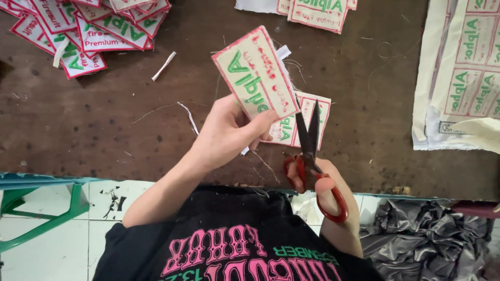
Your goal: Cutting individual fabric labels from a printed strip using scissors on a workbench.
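Note:
My left hand [229, 132] pinches a rectangular cream fabric label [256, 73] with a red border and green lettering, holding it tilted above the table. My right hand [325, 190] grips red-handled scissors [311, 151], fingers through the loops. The dark blades point up and are slightly parted, just at the label's lower right edge. Under the blades, another cut label [302, 122] lies flat on the brown table [130, 135].
A pile of cut labels [88, 28] lies at the far left, more labels [317, 11] at the top centre, and an uncut sheet of labels [463, 78] at the right. White trimmings and threads litter the table. A green stool frame [47, 208] and grey plastic [427, 234] sit below.

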